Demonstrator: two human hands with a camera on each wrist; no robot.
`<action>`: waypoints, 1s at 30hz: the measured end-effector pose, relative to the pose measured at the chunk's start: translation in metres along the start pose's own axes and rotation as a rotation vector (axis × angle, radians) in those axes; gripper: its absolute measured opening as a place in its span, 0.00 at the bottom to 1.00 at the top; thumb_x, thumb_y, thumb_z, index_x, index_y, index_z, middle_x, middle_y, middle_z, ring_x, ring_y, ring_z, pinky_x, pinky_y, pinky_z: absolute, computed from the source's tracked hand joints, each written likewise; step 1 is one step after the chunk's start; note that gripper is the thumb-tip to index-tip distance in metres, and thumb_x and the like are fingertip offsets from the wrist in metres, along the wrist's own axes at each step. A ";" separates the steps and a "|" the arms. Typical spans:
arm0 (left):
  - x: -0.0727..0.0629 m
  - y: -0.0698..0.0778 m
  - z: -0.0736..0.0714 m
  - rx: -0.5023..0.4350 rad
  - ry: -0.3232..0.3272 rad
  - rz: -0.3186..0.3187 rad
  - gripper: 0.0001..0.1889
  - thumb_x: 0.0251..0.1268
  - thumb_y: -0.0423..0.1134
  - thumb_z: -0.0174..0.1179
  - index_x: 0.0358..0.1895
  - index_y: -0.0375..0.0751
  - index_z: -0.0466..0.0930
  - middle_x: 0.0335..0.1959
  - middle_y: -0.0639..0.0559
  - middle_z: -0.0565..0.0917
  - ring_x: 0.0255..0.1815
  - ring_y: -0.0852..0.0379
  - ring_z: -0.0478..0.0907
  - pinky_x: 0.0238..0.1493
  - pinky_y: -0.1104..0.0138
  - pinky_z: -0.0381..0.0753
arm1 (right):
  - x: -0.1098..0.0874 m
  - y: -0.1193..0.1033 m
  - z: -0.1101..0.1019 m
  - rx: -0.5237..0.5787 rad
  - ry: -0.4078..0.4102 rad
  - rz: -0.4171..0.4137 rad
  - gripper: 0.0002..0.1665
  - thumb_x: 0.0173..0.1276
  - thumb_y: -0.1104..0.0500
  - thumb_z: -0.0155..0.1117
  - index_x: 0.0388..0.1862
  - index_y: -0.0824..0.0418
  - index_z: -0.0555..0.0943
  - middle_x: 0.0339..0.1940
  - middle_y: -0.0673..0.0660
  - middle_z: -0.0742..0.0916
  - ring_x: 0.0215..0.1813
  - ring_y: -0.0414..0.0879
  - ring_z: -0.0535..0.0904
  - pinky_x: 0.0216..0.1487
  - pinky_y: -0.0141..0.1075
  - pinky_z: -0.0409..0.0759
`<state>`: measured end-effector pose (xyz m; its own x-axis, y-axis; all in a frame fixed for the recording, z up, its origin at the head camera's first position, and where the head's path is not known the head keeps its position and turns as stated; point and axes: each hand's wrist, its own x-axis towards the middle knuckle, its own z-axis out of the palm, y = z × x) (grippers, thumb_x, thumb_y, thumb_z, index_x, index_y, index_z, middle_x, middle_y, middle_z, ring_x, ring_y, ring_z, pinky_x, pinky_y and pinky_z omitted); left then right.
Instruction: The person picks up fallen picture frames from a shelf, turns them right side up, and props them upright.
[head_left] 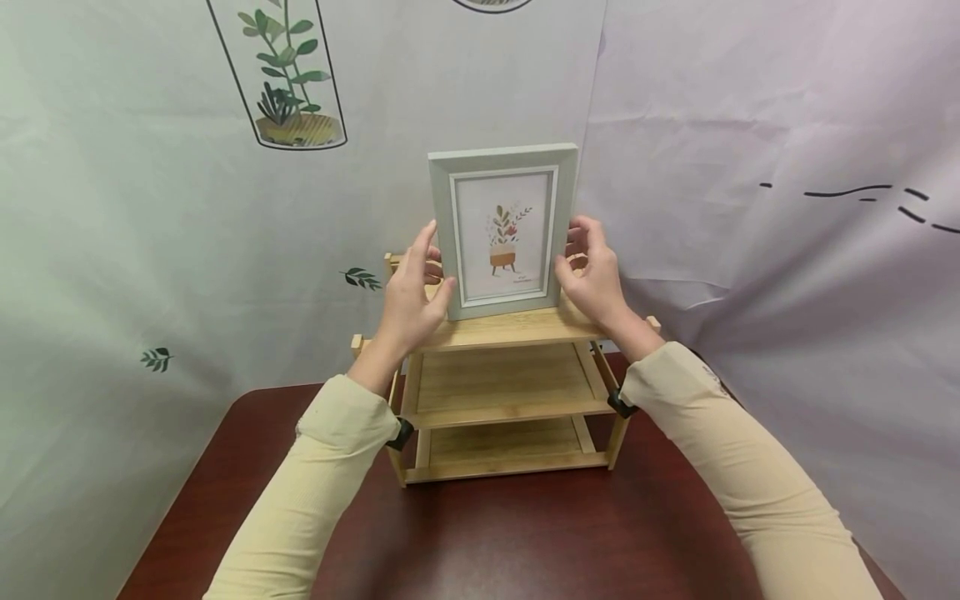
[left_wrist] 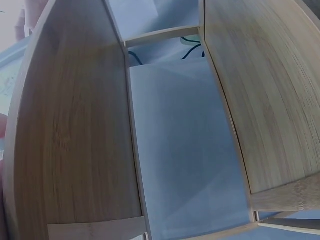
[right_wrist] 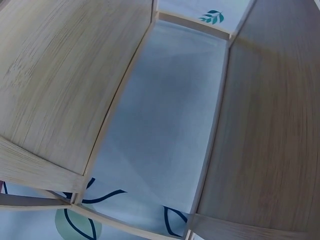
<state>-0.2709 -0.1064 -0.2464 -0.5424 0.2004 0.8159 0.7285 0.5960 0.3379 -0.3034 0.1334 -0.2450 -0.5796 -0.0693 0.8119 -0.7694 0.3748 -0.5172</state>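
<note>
In the head view a pale grey-green picture frame [head_left: 444, 200] stands upright on the top board of a wooden rack [head_left: 510, 327]. It shows a drawing of a potted plant. My left hand [head_left: 414, 287] holds the frame's left edge, thumb over the front and fingers curved along the side. At the right edge, my right hand [head_left: 596, 271] does the same, with its fingers partly hidden behind the frame. The left wrist view catches only a sliver of fingers [left_wrist: 3, 125] at its border; the right wrist view is filled by the rack's boards [right_wrist: 270, 130].
Below the top board the rack has two more wooden shelves [head_left: 510, 379]. Its end posts rise beside both forearms. It stands on a dark red table [head_left: 510, 533]. A light cloth backdrop [head_left: 675, 167] with printed plants hangs close behind and at the sides.
</note>
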 end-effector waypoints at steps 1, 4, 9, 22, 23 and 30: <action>0.000 0.000 0.000 -0.005 -0.007 -0.008 0.34 0.54 0.29 0.54 0.66 0.40 0.52 0.41 0.40 0.72 0.37 0.50 0.77 0.41 0.63 0.77 | 0.000 0.000 0.000 0.000 -0.002 0.014 0.23 0.53 0.74 0.51 0.50 0.70 0.63 0.37 0.65 0.78 0.36 0.47 0.75 0.32 0.22 0.72; 0.000 0.001 0.000 -0.009 -0.021 -0.022 0.34 0.54 0.30 0.55 0.66 0.42 0.52 0.40 0.40 0.72 0.37 0.50 0.77 0.41 0.64 0.78 | 0.001 -0.001 0.000 0.008 -0.017 0.068 0.23 0.55 0.74 0.51 0.52 0.70 0.63 0.39 0.66 0.78 0.38 0.48 0.75 0.32 0.21 0.72; 0.000 0.008 0.002 0.007 -0.024 -0.012 0.34 0.54 0.30 0.55 0.65 0.40 0.53 0.39 0.40 0.72 0.36 0.50 0.78 0.40 0.66 0.79 | 0.003 -0.003 -0.001 0.000 -0.040 0.167 0.22 0.59 0.72 0.49 0.53 0.69 0.62 0.43 0.66 0.77 0.42 0.48 0.74 0.36 0.25 0.72; -0.006 0.028 0.019 0.108 0.069 -0.011 0.33 0.55 0.31 0.54 0.66 0.39 0.54 0.39 0.39 0.72 0.34 0.51 0.77 0.33 0.69 0.79 | 0.019 -0.001 0.003 0.037 -0.091 0.356 0.20 0.62 0.71 0.45 0.54 0.68 0.62 0.50 0.67 0.75 0.53 0.53 0.70 0.58 0.41 0.67; -0.006 0.029 0.020 0.120 0.079 -0.011 0.33 0.55 0.31 0.54 0.66 0.40 0.54 0.39 0.39 0.72 0.33 0.51 0.77 0.32 0.68 0.79 | 0.021 -0.001 0.003 0.051 -0.092 0.362 0.20 0.62 0.72 0.44 0.54 0.68 0.62 0.50 0.67 0.75 0.53 0.53 0.71 0.57 0.41 0.68; -0.008 0.039 0.029 0.184 0.124 -0.023 0.31 0.57 0.33 0.53 0.66 0.41 0.54 0.37 0.39 0.73 0.28 0.51 0.71 0.26 0.64 0.74 | 0.030 -0.001 0.009 0.107 -0.073 0.423 0.20 0.60 0.75 0.42 0.52 0.68 0.64 0.47 0.67 0.77 0.48 0.51 0.73 0.49 0.39 0.74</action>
<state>-0.2501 -0.0621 -0.2531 -0.4940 0.0952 0.8642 0.6216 0.7336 0.2746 -0.3230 0.1222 -0.2226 -0.8640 0.0029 0.5035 -0.4816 0.2868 -0.8281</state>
